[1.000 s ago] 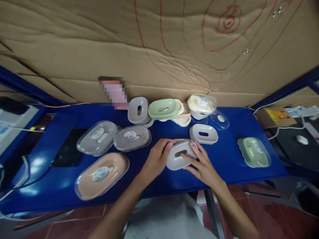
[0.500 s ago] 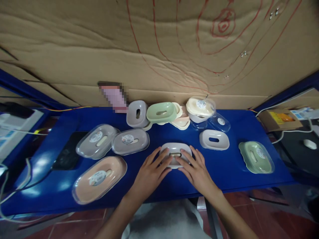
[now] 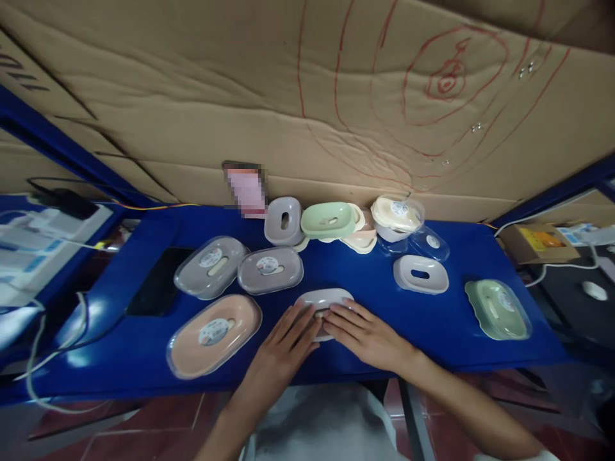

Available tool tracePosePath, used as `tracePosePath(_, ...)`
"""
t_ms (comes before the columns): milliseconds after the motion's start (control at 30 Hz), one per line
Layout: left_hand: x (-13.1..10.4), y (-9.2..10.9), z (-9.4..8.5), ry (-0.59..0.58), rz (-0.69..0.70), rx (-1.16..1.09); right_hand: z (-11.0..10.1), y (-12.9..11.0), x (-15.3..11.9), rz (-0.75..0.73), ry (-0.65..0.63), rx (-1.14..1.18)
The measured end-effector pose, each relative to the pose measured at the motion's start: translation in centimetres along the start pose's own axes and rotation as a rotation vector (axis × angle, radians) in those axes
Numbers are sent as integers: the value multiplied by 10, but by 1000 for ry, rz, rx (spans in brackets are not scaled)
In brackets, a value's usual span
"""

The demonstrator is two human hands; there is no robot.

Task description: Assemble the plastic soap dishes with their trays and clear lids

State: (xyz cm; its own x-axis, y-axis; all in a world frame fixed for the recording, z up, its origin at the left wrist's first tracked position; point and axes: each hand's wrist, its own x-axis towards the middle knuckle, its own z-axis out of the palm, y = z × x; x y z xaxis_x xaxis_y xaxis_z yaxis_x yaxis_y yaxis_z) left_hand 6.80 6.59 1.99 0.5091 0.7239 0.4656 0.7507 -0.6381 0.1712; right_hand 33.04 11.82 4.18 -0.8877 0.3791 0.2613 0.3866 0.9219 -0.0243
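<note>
"Well, what does that dish (image 3: 327, 296) look like?"
"Pale grey, oval and glossy, its central slot (image 3: 320, 314) partly covered by fingertips."
"And where is it?"
"On the blue table (image 3: 432, 333), near the front edge; the left hand (image 3: 287, 342) and right hand (image 3: 368, 336) lie over it, fingers outstretched, tips close together."

Pale grey dish (image 3: 331, 296): sides and middle partly covered by the left hand (image 3: 283, 342) and right hand (image 3: 368, 336).
Pixelated panel (image 3: 247, 190): contents unreadable.
Sticker (image 3: 214, 331) on peach dish (image 3: 189, 352): print too small.
Lettering (image 3: 22, 70) on cardboard (image 3: 62, 93): cut off at left.
</note>
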Motion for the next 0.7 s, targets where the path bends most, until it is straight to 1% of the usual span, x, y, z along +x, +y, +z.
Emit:
tracePosePath(67, -3, -2, 3, 13, 2, -10, 2, -5, 1, 2, 0, 31)
tracePosePath(167, -5, -2, 6, 15, -19, -46, 2, -7, 3, 59, -35, 147)
tracePosePath(233, -4, -2, 7, 12, -45, -78, -6, 4, 2, 69, -28, 216)
tracePosePath(267, -3, -1, 6, 10, -57, -90, -12, 15, 0, 83, 12, 222)
tracePosePath(333, -2, -1, 6, -3, -74, -99, -29, 49, -7, 187, 149, 162)
tracePosePath(367, -1, -1, 5, -10, -76, -100, -38, 70, -11, 300, 229, 101)
tracePosePath(400, 0, 0, 5, -18, -77, -102, -48, 92, -16, 431, 278, 34)
tracePosePath(433, 1, 0, 5, -22, -79, -105, -57, 116, -21, 529, 305, -23)
tracePosePath(500, 3, 0, 6, -26, -89, -129, -71, 160, -28, 673, 263, -81)
tracePosePath(567, 4, -1, 6, -23, -105, -166, -77, 196, -33, 746, 204, 2)
tracePosePath(633, 4, -2, 7, -14, -123, -206, -78, 222, -35, 753, 179, 158)
tracePosePath(700, 4, -3, 7, -7, -138, -237, -76, 236, -36, 739, 198, 262)
